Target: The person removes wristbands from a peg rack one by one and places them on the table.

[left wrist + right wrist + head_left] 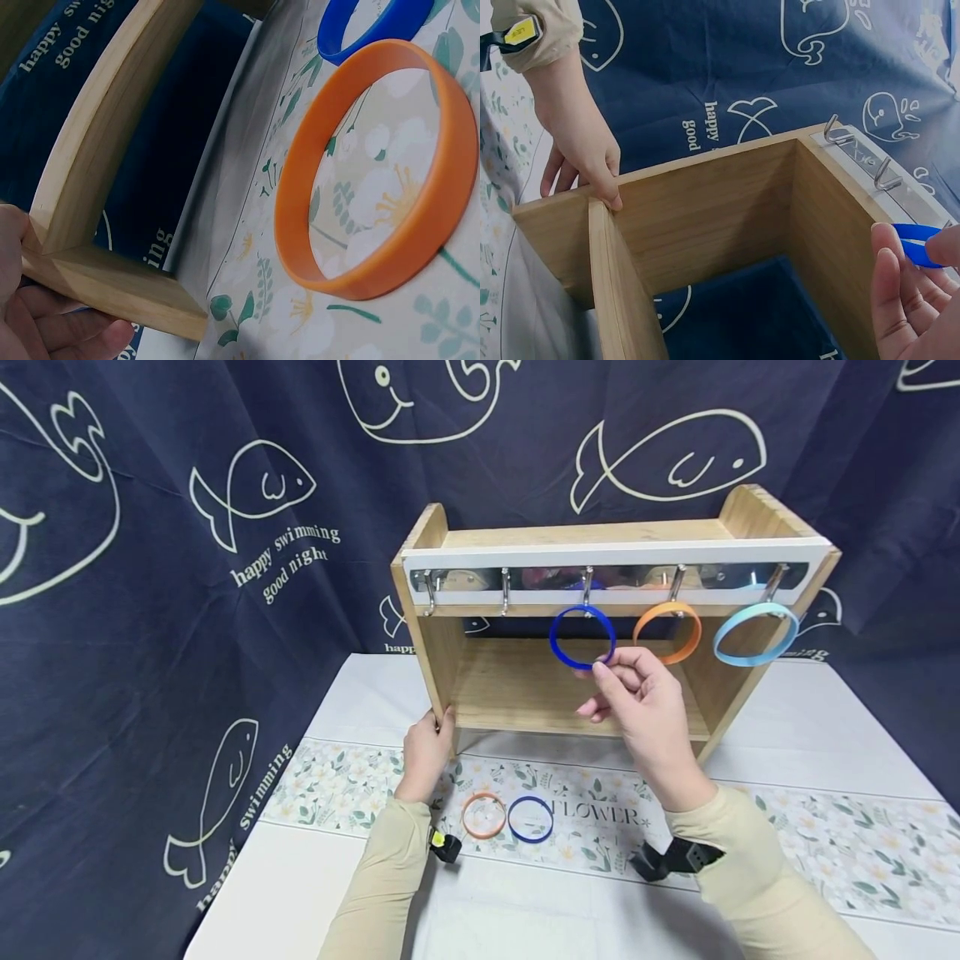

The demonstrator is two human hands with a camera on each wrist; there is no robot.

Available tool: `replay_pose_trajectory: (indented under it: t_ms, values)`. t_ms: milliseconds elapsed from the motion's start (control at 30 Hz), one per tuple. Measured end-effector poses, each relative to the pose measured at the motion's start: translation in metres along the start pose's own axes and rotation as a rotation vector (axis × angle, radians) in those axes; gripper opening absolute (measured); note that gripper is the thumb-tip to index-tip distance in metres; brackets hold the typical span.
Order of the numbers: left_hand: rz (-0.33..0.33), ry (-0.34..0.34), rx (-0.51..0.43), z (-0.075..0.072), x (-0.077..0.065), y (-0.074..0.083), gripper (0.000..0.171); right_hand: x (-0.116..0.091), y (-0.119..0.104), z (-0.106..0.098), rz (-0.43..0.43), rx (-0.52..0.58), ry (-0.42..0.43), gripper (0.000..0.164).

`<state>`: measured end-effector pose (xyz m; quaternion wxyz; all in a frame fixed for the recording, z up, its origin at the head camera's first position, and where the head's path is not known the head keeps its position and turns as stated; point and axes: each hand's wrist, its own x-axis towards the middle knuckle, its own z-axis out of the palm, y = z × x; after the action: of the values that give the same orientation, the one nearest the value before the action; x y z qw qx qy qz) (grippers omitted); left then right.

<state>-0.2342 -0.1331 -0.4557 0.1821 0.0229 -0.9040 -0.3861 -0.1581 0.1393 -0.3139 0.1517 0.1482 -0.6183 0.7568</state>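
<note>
My right hand [648,710] pinches the lower edge of a blue silicone wristband [553,642] between thumb and fingers. The band's top is at the middle hook [588,583] of the wooden shelf [517,681]; whether it is over the hook, I cannot tell. With its thumb and fingers, my left hand [426,752] grips the shelf's lower left side, also visible in the left wrist view. To the right, an orange wristband [698,631] and a light blue wristband [750,661] hang on hooks.
Two hooks on the left, including one hook [506,592], hold no bands. Another orange wristband [300,180] and a dark blue wristband [531,840] lie on the flower-printed tablecloth [330,777] before the shelf. Behind stands a navy curtain [487,468] with fish drawings.
</note>
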Motion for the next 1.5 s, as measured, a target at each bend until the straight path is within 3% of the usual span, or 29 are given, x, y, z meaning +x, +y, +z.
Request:
replay_pose_trajectory:
  t_ms: [467,1033,1500]
  values:
    - [0.003,0.004,0.001,-0.001,0.000,0.001,0.042,-0.001,-0.005,0.000,-0.045,0.042,0.025,0.011]
    - [0.010,0.017,0.000,0.000,0.000,0.001,0.042,-0.007,-0.007,-0.009,-0.086,0.084,-0.051,0.008]
    - [0.008,0.015,0.000,0.000,0.000,0.002,0.042,-0.009,-0.009,-0.013,-0.102,0.104,-0.057,0.009]
